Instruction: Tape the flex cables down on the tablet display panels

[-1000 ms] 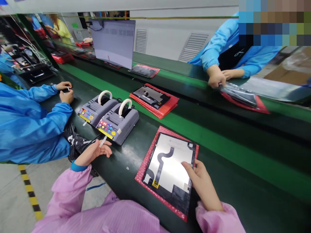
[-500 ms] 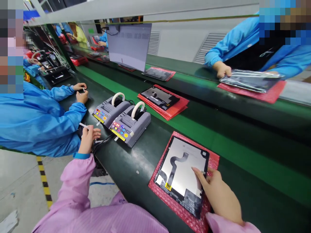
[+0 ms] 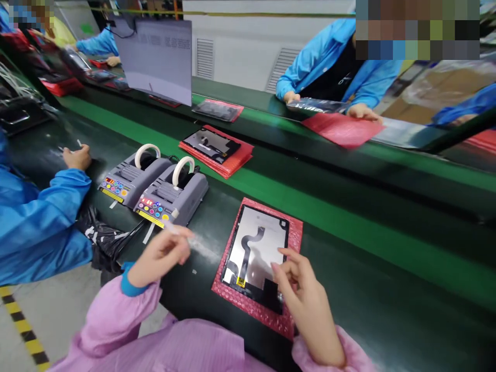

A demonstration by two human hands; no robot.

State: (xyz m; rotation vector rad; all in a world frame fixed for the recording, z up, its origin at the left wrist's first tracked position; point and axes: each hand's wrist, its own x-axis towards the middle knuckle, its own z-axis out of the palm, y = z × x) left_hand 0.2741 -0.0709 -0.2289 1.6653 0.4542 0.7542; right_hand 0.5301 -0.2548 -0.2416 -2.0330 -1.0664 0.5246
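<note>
A tablet screen panel (image 3: 260, 264), silver-backed with a dark flex cable and a yellow tab, lies on a pink bubble-wrap bag (image 3: 253, 311) in front of me. Over its right edge hovers my right hand (image 3: 310, 299), fingers apart and nothing in them. My left hand (image 3: 160, 258) is raised left of the panel, thumb and fingers pinched on a pale strip of tape (image 3: 169, 226), blurred by motion. Just beyond that hand stands a grey tape dispenser (image 3: 194, 199) with a white roll, a strip sticking out of its front. A second dispenser (image 3: 129, 181) sits beside it.
Another panel (image 3: 211, 144) rests on stacked red bags (image 3: 242, 157) across the green belt. A co-worker's hand (image 3: 78, 156) is at the left. Opposite, a person in blue handles a red bag (image 3: 343, 128). A monitor (image 3: 155, 62) stands at the back.
My left hand has come rightward from the table's left edge toward the panel with the tape strip. The right hand has lifted off the panel's edge, and my view has turned right.
</note>
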